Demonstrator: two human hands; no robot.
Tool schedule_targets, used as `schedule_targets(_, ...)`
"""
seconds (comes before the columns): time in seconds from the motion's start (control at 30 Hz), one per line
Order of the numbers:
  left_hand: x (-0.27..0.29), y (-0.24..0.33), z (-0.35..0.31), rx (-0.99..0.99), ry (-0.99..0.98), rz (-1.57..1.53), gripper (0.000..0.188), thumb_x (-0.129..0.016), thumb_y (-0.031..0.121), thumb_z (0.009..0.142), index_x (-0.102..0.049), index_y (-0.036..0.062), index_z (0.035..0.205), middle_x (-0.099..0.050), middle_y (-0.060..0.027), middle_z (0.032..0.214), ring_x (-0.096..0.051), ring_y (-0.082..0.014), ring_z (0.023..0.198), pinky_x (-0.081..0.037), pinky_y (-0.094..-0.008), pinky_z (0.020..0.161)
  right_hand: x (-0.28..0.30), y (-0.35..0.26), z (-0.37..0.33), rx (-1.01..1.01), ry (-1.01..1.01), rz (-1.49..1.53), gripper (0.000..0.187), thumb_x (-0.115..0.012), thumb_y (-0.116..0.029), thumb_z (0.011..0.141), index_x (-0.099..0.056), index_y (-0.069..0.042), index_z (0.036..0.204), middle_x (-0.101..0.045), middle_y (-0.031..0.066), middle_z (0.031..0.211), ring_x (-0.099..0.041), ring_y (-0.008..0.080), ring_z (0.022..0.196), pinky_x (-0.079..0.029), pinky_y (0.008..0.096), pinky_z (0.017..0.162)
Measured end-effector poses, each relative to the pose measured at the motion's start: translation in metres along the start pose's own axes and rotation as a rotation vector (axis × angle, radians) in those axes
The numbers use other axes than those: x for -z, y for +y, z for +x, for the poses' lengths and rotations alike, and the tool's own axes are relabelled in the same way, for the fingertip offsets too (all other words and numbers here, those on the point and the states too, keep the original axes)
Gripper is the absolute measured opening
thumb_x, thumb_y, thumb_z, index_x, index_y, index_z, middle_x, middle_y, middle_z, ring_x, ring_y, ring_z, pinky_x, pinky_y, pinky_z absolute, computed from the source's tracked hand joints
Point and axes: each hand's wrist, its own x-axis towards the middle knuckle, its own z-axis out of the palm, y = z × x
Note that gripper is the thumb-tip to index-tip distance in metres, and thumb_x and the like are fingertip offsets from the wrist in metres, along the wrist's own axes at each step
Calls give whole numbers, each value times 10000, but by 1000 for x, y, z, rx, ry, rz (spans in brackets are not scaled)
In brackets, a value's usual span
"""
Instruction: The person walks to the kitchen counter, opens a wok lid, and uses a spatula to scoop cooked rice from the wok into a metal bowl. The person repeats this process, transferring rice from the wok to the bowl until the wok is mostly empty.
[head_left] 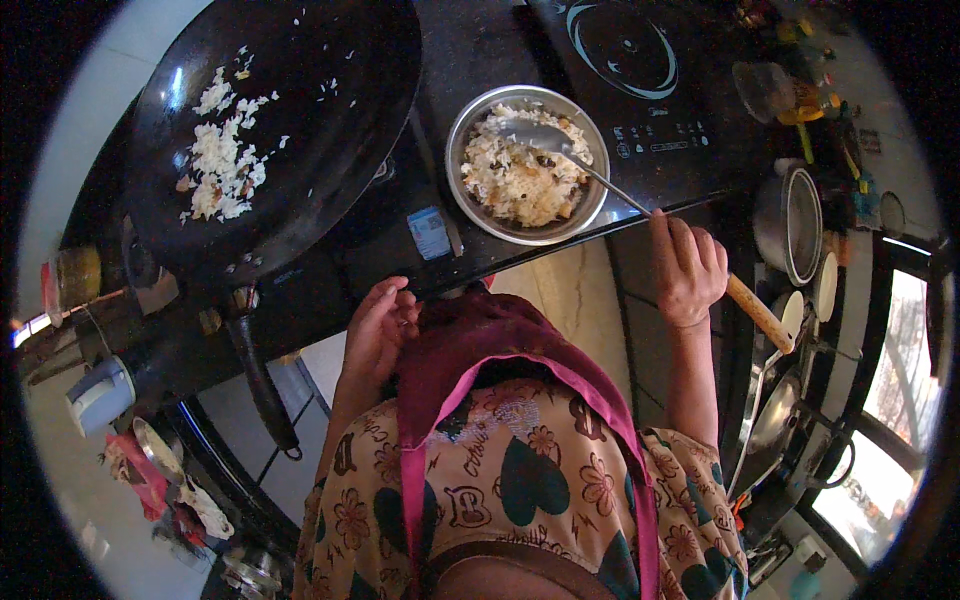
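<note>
My right hand (690,270) grips a long-handled metal spatula (757,312) by its wooden handle. The spatula's head lies in the cooked rice (525,190), which has brown bits mixed in and fills much of a round steel bowl (457,195). That bowl stands at the counter's front edge. My left hand (378,325) hangs by the edge, fingers loosely bent and apart, holding nothing. Left of the bowl sits a big black wok (340,170), with a smaller patch of rice (225,165) and stray grains on its inside. The wok's dark handle (262,385) juts toward me.
Behind the bowl to the right is a black induction cooktop (625,50). A small blue-and-white packet (428,233) lies between wok and bowl. Pots, one a steel pot (800,225), line the right side. A pale blue-grey container (100,393) is at far left.
</note>
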Motion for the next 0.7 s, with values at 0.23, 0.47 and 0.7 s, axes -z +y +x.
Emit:
schedule_targets(0.23, -6, 5, 4, 9, -36, 24, 235, -488, 229, 944, -539, 101, 1135, -577, -13, 893, -550, -127, 735, -453, -277, 608, 12, 15, -13, -167, 103, -82, 262, -621, -126, 707, -678, -132, 963, -607, -12, 859, -576, 163, 743, -433, 304, 627)
schedule_targets(0.47, -16, 9, 9, 30, -89, 64, 232, -491, 223, 944, -540, 90, 1127, -577, -21, 888, -552, -123, 723, -461, -265, 588, 4, 4, -37, -211, 26, -26, 251, -596, -139, 744, -672, -124, 982, -607, -6, 858, -563, 169, 714, -421, 309, 620)
schedule_targets(0.7, -11, 7, 13, 31, -82, 85, 228, -496, 233, 942, -548, 97, 1118, -580, -19, 867, -552, -121, 718, -458, -269, 595, 6, -1, -35, -271, 101, 11, 220, -644, -126, 726, -681, -133, 943, -612, -4, 836, -573, 174, 723, -423, 301, 615)
